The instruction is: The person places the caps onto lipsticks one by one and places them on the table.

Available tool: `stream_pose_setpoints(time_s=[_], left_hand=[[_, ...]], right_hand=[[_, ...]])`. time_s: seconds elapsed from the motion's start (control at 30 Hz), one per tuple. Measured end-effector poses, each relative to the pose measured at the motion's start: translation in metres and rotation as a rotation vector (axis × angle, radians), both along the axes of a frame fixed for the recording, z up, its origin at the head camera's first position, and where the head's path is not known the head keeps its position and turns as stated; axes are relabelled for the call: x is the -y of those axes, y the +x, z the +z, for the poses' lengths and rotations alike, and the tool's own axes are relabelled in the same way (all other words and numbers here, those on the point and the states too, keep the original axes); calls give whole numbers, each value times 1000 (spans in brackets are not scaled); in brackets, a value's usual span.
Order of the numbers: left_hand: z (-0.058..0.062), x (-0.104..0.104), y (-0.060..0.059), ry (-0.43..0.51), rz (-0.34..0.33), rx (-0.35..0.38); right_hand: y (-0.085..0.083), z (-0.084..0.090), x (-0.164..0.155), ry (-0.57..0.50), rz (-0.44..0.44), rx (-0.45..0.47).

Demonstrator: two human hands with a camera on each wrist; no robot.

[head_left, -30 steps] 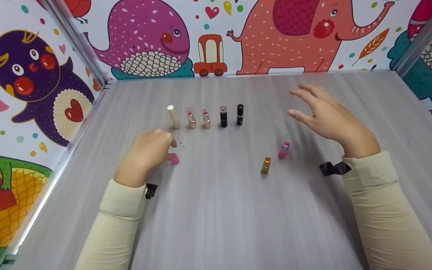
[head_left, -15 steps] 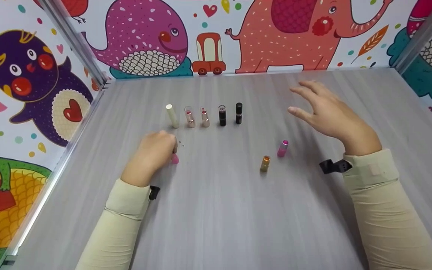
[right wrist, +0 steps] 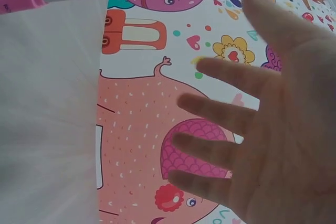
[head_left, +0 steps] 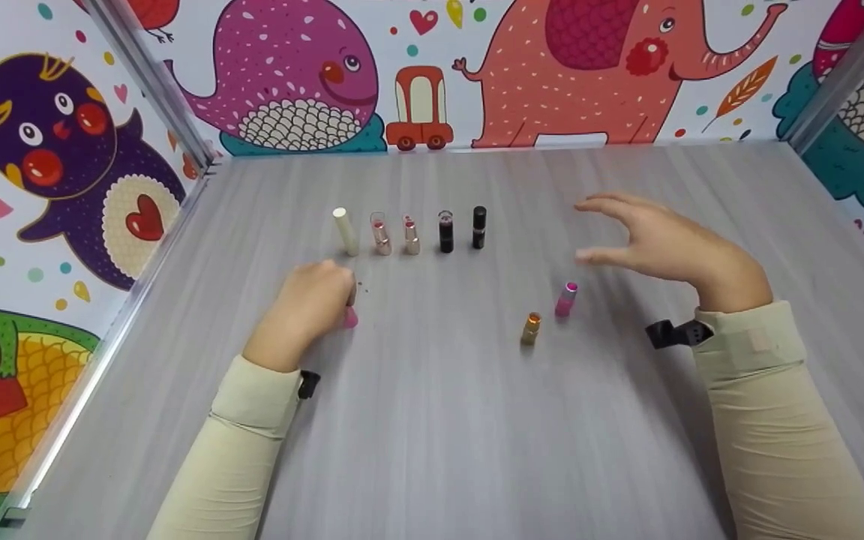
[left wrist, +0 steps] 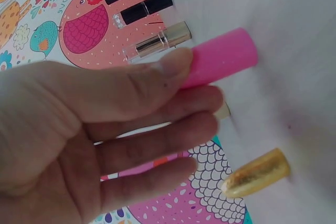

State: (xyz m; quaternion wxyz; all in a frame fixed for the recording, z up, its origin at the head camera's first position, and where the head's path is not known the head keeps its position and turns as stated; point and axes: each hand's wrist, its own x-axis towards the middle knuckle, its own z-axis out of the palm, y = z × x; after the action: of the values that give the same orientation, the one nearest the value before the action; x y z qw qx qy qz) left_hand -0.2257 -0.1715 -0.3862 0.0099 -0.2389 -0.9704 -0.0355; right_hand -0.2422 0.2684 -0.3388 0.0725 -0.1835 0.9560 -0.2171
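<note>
My left hand pinches a pink lipstick cap between thumb and index finger, its far end close to the table. In the head view only the end of that cap shows below the fingers. A gold lipstick cap stands beside this hand in the left wrist view; in the head view the hand hides it. My right hand hovers over the right side with fingers and thumb spread, holding nothing. Closest to it stands an uncapped pink lipstick. An uncapped gold lipstick stands just to the left of that.
Farther back, several lipsticks stand in a row: a cream tube, two rose-gold ones with clear tops, a black one with a clear top and an all-black one. Printed panels border the grey table behind and at left.
My left hand has shifted slightly right and its fingers now cover more of the pink cap. My right hand has lowered a little and turned, thumb nearer the pink lipstick. The standing lipsticks stay put.
</note>
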Motion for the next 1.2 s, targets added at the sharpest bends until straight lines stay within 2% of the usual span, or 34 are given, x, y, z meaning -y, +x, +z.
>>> stream_pose_setpoints(time_s=[0.2, 0.4, 0.5, 0.87, 1.2], left_hand=[[0, 1, 0, 12, 2, 5], [-1, 2, -1, 20, -14, -8], [-2, 2, 0, 20, -14, -11], [-1, 3, -1, 28, -11, 0], [-1, 3, -2, 29, -8, 14]], right_hand=[[-5, -14, 3, 21, 97, 60], [-14, -31, 5, -51, 234, 158], [-17, -39, 6, -63, 272, 199], [-27, -59, 11, -105, 312, 298], [-32, -71, 9, -149, 329, 337]])
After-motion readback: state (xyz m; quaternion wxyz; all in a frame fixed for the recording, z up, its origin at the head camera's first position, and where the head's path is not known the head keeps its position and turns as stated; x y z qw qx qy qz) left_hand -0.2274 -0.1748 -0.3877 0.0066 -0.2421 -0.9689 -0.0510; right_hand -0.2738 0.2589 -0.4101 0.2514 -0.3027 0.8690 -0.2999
